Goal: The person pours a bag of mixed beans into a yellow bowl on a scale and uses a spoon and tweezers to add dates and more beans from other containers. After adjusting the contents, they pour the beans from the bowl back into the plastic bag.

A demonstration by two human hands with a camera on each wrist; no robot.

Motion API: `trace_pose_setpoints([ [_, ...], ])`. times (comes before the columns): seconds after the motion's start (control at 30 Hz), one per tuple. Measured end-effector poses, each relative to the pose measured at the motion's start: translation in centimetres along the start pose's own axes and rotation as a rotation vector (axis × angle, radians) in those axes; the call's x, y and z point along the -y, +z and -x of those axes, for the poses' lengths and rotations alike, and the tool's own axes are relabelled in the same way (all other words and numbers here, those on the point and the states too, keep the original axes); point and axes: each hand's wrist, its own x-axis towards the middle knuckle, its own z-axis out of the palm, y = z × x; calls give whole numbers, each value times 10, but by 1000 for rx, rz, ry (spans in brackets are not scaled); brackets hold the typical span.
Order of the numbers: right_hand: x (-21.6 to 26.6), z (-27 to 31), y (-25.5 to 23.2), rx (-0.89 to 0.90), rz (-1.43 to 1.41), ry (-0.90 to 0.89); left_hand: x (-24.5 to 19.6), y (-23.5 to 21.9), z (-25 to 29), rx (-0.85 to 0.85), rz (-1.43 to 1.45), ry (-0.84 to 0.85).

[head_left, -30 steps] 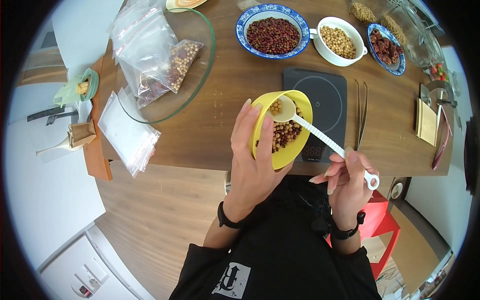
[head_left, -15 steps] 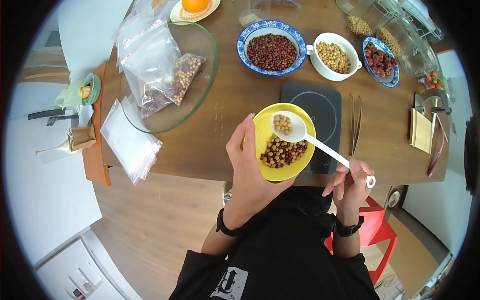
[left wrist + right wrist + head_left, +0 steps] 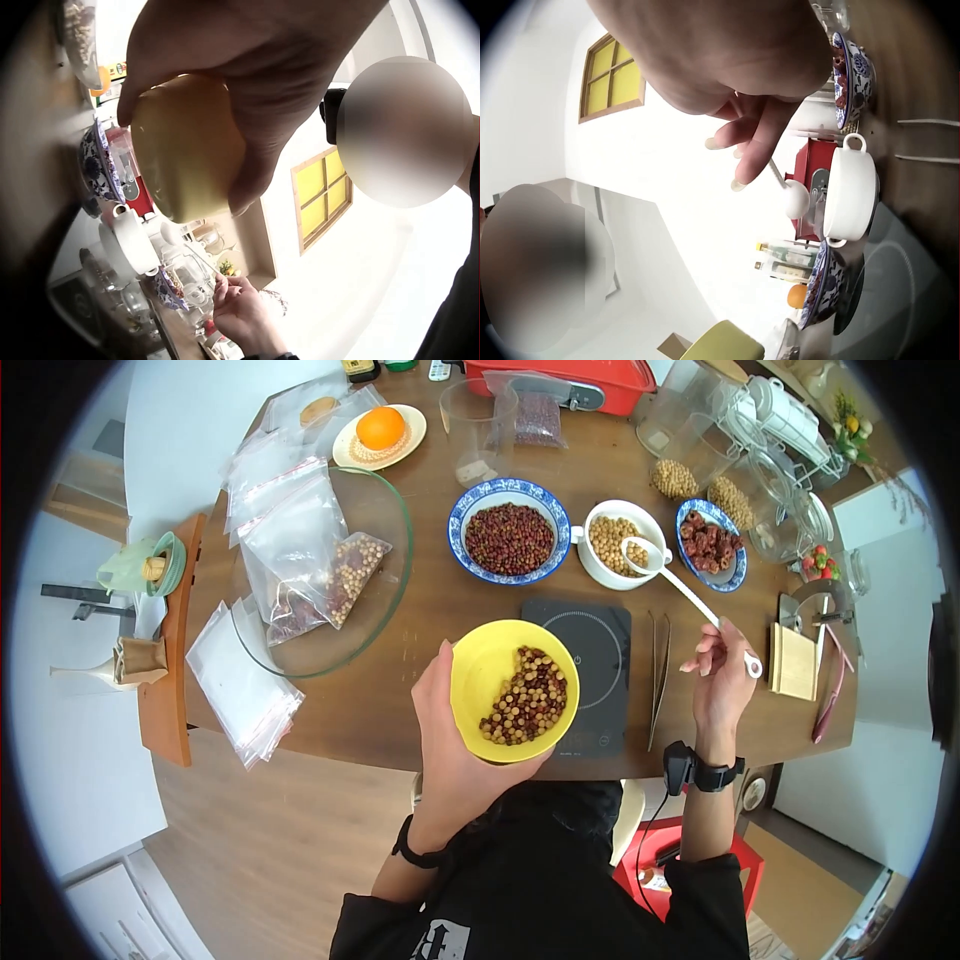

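Observation:
My left hand (image 3: 450, 770) grips a yellow bowl (image 3: 472, 665) from the side, close over the table's front edge. Dark red beans and pale round beans (image 3: 527, 700) lie mixed inside it. The right hand (image 3: 722, 680) pinches the handle of a white spoon (image 3: 692, 596). Its scoop is over a white two-handled bowl (image 3: 608, 576) of pale beans, and the right wrist view shows the scoop (image 3: 795, 199) held higher than that bowl's rim. A blue-and-white bowl (image 3: 460, 550) of dark red beans stands to its left.
Below the white bowl lie a black induction cooker (image 3: 585, 622) and metal tongs (image 3: 658, 680). A glass bowl (image 3: 395, 605) with plastic bags is at left, beside flat bags (image 3: 240, 690). A blue-rimmed dish (image 3: 725, 578) of dried reddish pieces and glass jars (image 3: 735, 455) stand right.
The spoon has moved from the yellow bowl up and right to the white bowl, and the pale beans it carried are gone from the scoop. The yellow bowl is now lower and left in view.

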Motion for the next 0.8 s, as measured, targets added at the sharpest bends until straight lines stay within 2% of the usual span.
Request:
trace_pose_setpoints([
  [0.03,0,-7,2,11,-1,-7,-2,-1,0,-12,3,4],
  [0.13,-1,-15,7,156,310,-108,-13,-6,5,34,30,27],
  [0.17,1,-15,9,161,309,-112,-13,-7,4,28,31,29],
  [0.23,4,-13,10,339,789,-480,-13,-10,0,37,81,-7],
  [0.27,6,-16,9,396,985,-776,-7,-9,-2,5,134,-41],
  [0.3,11,-15,11,396,984,-777,-6,-7,-3,4,133,-40],
  [0.37,22,-10,15,480,1075,-936,-9,-2,-3,-7,-27,85],
  [0.43,27,-9,11,465,1084,-954,-17,3,-1,50,109,70],
  [0.5,34,-9,4,454,1089,-972,-8,3,-3,37,140,20],
  [0.63,41,-2,-10,407,1108,-899,-5,0,-4,-11,11,38],
  [0.7,46,6,-12,343,1061,-806,-10,7,-3,-11,-8,164],
  [0.77,54,18,-13,327,1030,-774,-10,3,-5,-1,-56,162],
  [0.8,59,25,-15,303,955,-772,-6,0,-6,-22,-53,102],
])
